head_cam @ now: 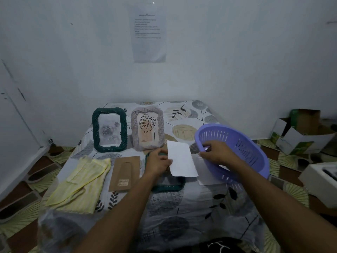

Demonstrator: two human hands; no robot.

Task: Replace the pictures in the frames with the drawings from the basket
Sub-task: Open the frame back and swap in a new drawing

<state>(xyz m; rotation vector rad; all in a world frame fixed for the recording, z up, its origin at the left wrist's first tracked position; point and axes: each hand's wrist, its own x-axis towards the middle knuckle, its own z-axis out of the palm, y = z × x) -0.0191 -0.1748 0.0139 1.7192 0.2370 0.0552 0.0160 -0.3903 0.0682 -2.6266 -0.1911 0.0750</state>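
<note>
My left hand [158, 162] pinches the left edge of a white sheet of paper [181, 159], its blank side up, above a dark green frame [169, 186] lying flat on the table. My right hand [215, 149] grips the near rim of a tilted purple basket [240, 143]. More white paper [206, 178] lies under the basket. At the back stand a dark green frame with a rose picture [109, 129] and a grey frame with a leaf drawing [148, 128]. A brown frame backing [125, 173] lies flat left of my left hand.
A yellow cloth [80, 183] lies at the table's left. The table wears a leaf-print cover [191, 201]. Cardboard boxes [302, 132] stand on the floor at right, a white box [321, 179] nearer. A printed sheet [148, 31] hangs on the wall.
</note>
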